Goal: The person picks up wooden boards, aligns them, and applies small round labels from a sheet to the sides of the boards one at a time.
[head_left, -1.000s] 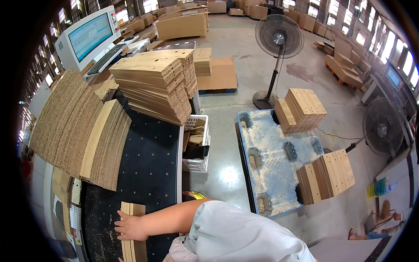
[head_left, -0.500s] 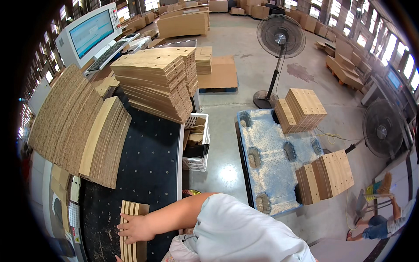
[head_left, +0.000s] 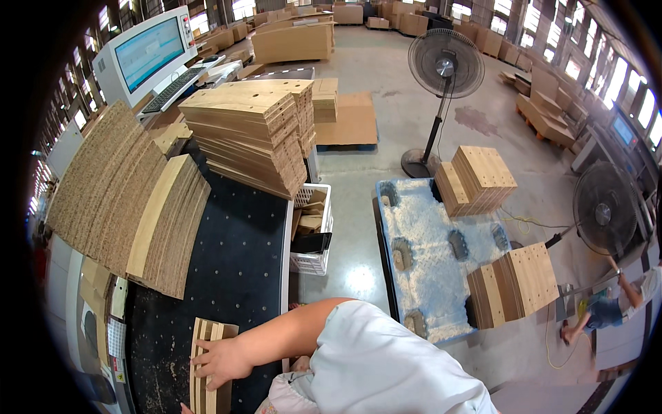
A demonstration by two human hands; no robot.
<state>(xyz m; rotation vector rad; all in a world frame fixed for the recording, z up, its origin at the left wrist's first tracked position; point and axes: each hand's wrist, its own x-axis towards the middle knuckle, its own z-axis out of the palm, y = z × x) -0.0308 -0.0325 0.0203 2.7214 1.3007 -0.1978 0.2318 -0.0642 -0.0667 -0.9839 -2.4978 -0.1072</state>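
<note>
At the lower left of the frame, the right hand point(head_left: 226, 362) spreads its fingers across a small set of wooden boards point(head_left: 225, 332); these lie directly beneath it, extending above and below. Whether it clasps them I cannot tell. The left hand point(head_left: 185, 408) barely shows at the bottom edge, its grip hidden. Farther up, beyond the black tabletop point(head_left: 234, 255), stand stacked panels point(head_left: 238, 96).
</note>
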